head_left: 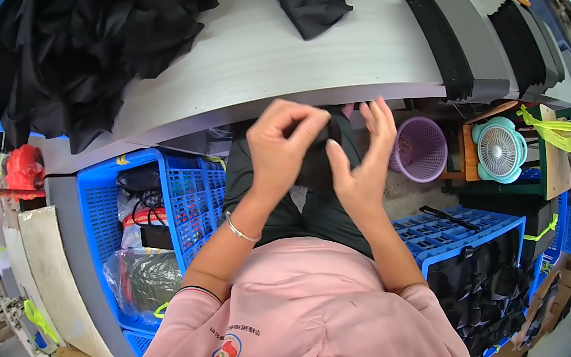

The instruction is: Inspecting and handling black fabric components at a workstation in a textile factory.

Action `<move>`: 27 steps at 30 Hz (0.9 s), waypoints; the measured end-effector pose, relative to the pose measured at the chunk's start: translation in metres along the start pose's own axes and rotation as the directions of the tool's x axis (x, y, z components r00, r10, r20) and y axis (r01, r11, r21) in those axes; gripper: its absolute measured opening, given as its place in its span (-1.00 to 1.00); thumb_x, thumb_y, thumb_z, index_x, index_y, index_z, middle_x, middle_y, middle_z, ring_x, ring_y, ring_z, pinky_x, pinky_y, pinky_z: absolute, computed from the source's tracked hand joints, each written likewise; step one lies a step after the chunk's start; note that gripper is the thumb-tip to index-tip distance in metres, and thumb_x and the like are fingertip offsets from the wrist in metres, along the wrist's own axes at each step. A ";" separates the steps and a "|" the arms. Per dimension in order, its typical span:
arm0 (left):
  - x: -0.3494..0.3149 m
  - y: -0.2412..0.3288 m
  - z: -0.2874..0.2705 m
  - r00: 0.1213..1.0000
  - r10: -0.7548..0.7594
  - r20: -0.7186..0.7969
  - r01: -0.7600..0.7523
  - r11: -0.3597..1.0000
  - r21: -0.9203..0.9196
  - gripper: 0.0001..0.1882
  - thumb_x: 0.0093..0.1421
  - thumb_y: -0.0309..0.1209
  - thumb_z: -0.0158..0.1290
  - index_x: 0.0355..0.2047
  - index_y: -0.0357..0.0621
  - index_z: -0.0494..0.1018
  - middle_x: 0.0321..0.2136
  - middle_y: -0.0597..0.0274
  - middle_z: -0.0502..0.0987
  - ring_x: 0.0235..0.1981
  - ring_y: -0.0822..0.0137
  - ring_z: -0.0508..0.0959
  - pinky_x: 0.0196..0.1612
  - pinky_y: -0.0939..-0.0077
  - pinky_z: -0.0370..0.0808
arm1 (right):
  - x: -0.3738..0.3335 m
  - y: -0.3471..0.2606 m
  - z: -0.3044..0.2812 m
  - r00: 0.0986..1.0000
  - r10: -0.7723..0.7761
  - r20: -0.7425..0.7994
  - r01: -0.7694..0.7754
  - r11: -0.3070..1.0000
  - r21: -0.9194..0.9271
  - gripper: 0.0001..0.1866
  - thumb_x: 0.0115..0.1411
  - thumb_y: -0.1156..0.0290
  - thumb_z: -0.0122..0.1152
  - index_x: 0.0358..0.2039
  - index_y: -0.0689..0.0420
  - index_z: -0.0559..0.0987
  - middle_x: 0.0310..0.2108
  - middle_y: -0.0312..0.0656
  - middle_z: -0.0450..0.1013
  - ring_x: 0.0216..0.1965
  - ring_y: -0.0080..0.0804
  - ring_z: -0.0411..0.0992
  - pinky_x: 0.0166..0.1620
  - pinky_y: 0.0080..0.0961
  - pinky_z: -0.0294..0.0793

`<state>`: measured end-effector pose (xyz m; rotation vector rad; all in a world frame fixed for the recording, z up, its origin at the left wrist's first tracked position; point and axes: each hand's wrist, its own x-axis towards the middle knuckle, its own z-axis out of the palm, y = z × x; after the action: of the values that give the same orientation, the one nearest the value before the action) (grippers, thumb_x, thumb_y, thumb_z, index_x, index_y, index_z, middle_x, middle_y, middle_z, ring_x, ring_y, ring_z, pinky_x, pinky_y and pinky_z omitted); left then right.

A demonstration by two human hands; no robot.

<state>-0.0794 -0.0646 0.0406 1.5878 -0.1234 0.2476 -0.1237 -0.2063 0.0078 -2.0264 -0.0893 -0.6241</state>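
your left hand [278,144] has its grip pinched at the fingertips on a piece of black cloth [317,162], which sits between your hands, over your dark trousers [334,222]. your right hand [365,171] has its grip spread, thumb beside the cloth; contact there is hard to tell. ahead, the table [244,56] carries a heap of black fabric [88,26] at left.

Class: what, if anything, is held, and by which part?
The left hand appears to pinch a black piece near its upper edge; the right hand is open.
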 end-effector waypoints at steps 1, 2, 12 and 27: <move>-0.008 0.007 0.004 0.998 0.044 0.037 -0.045 0.999 0.006 -0.96 0.13 -0.56 0.28 -0.39 -0.26 0.64 -0.46 0.27 0.59 -0.43 0.48 0.54 -0.32 0.62 0.46 | 0.012 -0.004 0.008 0.996 -0.074 -0.056 0.074 0.997 -0.002 -0.18 0.09 0.48 0.32 0.32 0.33 0.16 0.33 0.22 0.04 0.25 0.10 0.24 0.30 -0.17 0.25; -0.016 0.012 0.006 0.993 0.098 0.069 -0.099 0.995 0.015 -0.96 0.12 -0.57 0.28 -0.39 -0.25 0.64 -0.47 0.24 0.59 -0.44 0.44 0.55 -0.33 0.60 0.47 | 0.024 -0.004 0.013 0.991 -0.126 -0.044 0.125 0.992 -0.034 -0.18 0.06 0.51 0.32 0.31 0.33 0.17 0.33 0.23 0.06 0.21 0.12 0.29 0.29 -0.17 0.27; -0.009 -0.012 -0.027 0.981 0.193 -0.006 -0.188 0.962 0.200 -0.92 0.06 -0.61 0.33 -0.42 -0.24 0.67 -0.46 0.25 0.62 -0.42 0.48 0.56 -0.32 0.62 0.47 | 0.003 0.025 0.003 0.708 0.412 0.574 -0.682 0.186 0.707 -0.80 0.25 0.58 0.13 -0.14 0.27 0.63 -0.19 -0.22 0.60 -0.18 -0.57 0.54 -0.11 -0.57 0.52; -0.065 -0.024 -0.038 0.425 -0.552 0.717 0.895 0.140 -0.423 -0.69 0.37 -0.27 0.06 -0.06 -0.26 0.54 -0.24 0.17 0.65 -0.18 0.34 0.64 -0.07 0.50 0.60 | 0.014 0.004 0.017 0.840 0.372 0.394 -0.500 0.813 0.298 -0.82 0.35 0.40 0.21 -0.33 0.27 0.61 -0.42 -0.36 0.53 -0.37 -0.72 0.41 -0.24 -0.70 0.42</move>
<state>-0.1403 -0.0310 0.0030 0.5702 0.2665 -0.9048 -0.1040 -0.1968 0.0048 -1.6519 0.0672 0.0309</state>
